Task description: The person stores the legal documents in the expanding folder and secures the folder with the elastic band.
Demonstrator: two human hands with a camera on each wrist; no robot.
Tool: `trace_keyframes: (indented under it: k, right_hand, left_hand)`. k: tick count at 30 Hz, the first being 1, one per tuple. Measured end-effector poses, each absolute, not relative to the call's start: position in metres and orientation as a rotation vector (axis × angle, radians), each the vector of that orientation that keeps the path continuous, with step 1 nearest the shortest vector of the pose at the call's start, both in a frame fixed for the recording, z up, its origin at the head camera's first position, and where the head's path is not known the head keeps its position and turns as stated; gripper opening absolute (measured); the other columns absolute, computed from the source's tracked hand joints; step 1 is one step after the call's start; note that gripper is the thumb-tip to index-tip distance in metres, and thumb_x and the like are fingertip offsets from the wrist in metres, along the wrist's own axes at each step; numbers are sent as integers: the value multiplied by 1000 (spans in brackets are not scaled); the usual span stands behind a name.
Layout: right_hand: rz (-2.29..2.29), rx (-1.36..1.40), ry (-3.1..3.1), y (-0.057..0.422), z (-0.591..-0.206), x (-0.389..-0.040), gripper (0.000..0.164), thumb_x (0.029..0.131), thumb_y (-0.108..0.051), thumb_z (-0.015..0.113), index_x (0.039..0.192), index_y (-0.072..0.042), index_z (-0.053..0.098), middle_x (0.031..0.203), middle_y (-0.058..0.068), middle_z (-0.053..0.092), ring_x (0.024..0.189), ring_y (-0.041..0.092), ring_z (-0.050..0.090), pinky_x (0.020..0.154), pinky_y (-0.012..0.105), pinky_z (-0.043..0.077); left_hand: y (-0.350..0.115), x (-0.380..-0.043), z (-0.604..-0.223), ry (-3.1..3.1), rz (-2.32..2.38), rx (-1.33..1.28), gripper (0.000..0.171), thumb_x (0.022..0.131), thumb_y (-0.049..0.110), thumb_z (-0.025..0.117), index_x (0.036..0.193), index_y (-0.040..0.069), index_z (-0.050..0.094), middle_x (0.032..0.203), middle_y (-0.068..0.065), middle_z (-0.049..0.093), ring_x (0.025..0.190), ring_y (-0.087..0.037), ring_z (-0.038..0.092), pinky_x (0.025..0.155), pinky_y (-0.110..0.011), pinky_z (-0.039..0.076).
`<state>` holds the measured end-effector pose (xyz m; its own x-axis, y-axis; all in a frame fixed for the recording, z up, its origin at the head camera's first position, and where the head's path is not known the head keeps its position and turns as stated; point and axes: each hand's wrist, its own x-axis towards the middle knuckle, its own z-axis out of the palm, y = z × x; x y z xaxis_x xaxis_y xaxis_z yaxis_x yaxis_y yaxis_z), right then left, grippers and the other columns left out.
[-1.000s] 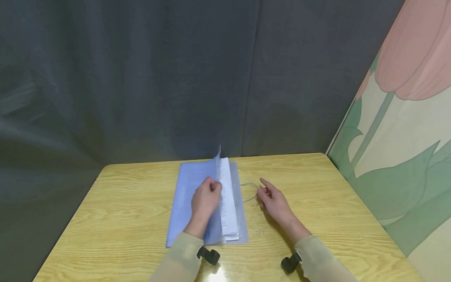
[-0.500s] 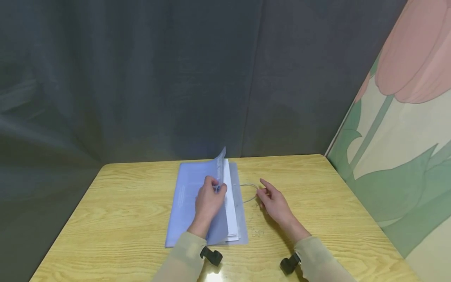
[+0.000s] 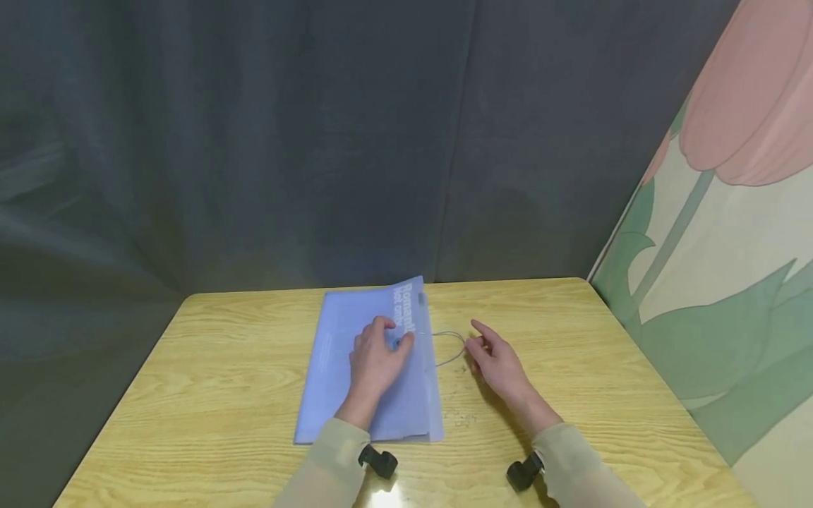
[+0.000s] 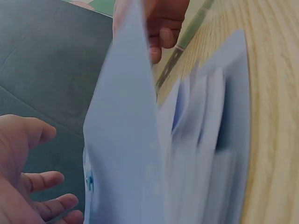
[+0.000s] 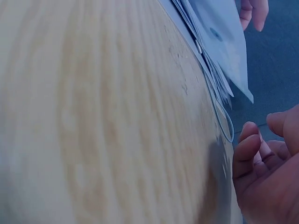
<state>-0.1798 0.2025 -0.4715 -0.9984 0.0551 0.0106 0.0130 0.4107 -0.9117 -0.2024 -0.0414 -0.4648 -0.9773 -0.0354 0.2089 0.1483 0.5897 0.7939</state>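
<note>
A translucent blue plastic document folder [image 3: 336, 367] lies on the wooden table, with white lettering near its right edge. Over its front cover is my left hand [image 3: 373, 363], fingers spread and loosely bent; the left wrist view shows it just apart from the cover, beside a small blue button [image 4: 89, 181]. The cover leans half raised there above a stack of papers [image 4: 191, 172]. A thin elastic cord [image 3: 452, 333] loops out from the folder's right side. By the loop's end hovers my right hand [image 3: 502, 370], its fingers loosely curled; in the right wrist view the loop ends beside the fingertips.
The light wooden table [image 3: 209, 367] extends on both sides of the folder. A dark curtain [image 3: 305, 155] hangs behind it, and a tulip-patterned cloth [image 3: 718, 303] stands along the right edge. Each wrist wears a small black camera.
The left hand has let go of the folder's cover edge and its fingers have spread. The cover has come down rightward over the papers. The right hand has barely moved.
</note>
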Motion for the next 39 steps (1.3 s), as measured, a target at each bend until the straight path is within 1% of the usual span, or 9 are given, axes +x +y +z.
trace_keyframes:
  k: [7, 10, 13, 15, 16, 19, 27, 35, 39]
  right_hand:
    - [1581, -21, -2638, 206, -468, -183, 57, 116, -20, 58, 167, -1, 41, 126, 16, 62, 89, 23, 60, 69, 26, 51]
    - [1532, 4, -2648, 209, -467, -186, 57, 116, -20, 59, 166, 0, 42, 129, 17, 63, 101, 27, 63, 77, 28, 54]
    - [1490, 24, -2659, 211, -466, -186, 57, 115, -18, 61, 165, 2, 43, 133, 18, 62, 117, 32, 62, 94, 38, 54]
    - [1470, 27, -2669, 212, -465, -186, 58, 115, -18, 62, 165, 3, 42, 138, 21, 61, 129, 36, 60, 108, 46, 50]
    - [1480, 33, -2673, 213, -465, -186, 59, 115, -19, 62, 165, 3, 41, 142, 23, 59, 133, 39, 58, 111, 52, 49]
    - [1512, 26, -2687, 214, -465, -186, 61, 115, -21, 62, 167, 1, 39, 153, 26, 52, 144, 45, 52, 120, 58, 42]
    - [1476, 46, -2718, 220, -468, -194, 59, 114, -21, 63, 166, -1, 42, 161, 26, 47, 148, 49, 48, 119, 60, 43]
    - [1338, 43, -2794, 226, -472, -200, 55, 112, -15, 63, 164, -2, 47, 164, 24, 47, 158, 47, 35, 128, 64, 25]
    - [1331, 74, -2806, 227, -474, -203, 57, 110, -12, 66, 162, 0, 48, 165, 26, 45, 157, 48, 36, 127, 63, 27]
  left_hand:
    - [-63, -199, -462, -2678, -1145, -209, 43, 99, 37, 77, 132, 9, 72, 143, -18, 66, 133, -47, 59, 104, -71, 43]
    - [-72, -199, -462, -2703, -1057, -286, 46, 99, 36, 80, 136, 10, 71, 152, -20, 62, 142, -48, 53, 112, -76, 36]
    - [-76, -199, -463, -2758, -1013, -351, 53, 99, 36, 82, 143, 12, 69, 161, -23, 54, 151, -52, 43, 117, -83, 24]
    - [-79, -200, -464, -2801, -988, -385, 58, 98, 38, 82, 148, 14, 66, 165, -22, 49, 155, -54, 37, 118, -85, 19]
    - [-80, -201, -465, -2816, -981, -403, 60, 98, 39, 83, 150, 15, 65, 166, -22, 47, 156, -55, 35, 118, -85, 17]
    - [-84, -201, -468, -2846, -961, -436, 64, 98, 41, 83, 153, 16, 64, 169, -23, 44, 157, -56, 32, 119, -85, 15]
    - [-89, -204, -477, -2873, -896, -478, 64, 97, 42, 85, 152, 16, 66, 169, -25, 43, 158, -55, 31, 119, -85, 13]
    - [-87, -205, -482, -2905, -834, -478, 63, 97, 46, 84, 151, 17, 67, 170, -24, 43, 159, -54, 30, 120, -84, 12]
    - [-87, -205, -484, -2913, -821, -475, 62, 97, 47, 84, 150, 18, 68, 170, -24, 42, 159, -54, 30, 120, -84, 11]
